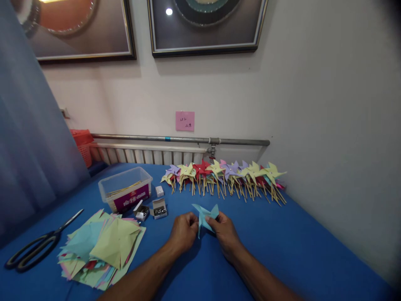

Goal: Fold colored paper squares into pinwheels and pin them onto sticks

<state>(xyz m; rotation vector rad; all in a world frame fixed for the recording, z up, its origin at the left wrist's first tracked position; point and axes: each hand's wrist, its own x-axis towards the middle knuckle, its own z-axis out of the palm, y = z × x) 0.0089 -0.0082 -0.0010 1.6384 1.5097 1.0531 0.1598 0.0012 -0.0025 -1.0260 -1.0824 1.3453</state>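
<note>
Both hands, left hand (184, 230) and right hand (224, 232), pinch light-blue paper pinwheel (204, 215) at centre; keep folded tips stacked, finished pinwheels (225, 175) at 12 o'clock.

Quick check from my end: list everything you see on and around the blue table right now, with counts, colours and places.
Light blue paper pinwheel: one, held between both hands.
Finished paper pinwheels on wooden sticks: a long row, yellow, purple, red, by the wall.
Clear plastic box: one, holding sticks, centre left.
Small open cardboard boxes: two, beside it.
Stack of cut paper squares: mixed pastel, front left.
Black-handled scissors: one, far left.
Pink paper note: one, on wall.
Left hand, right hand: gripping the pinwheel.
</note>
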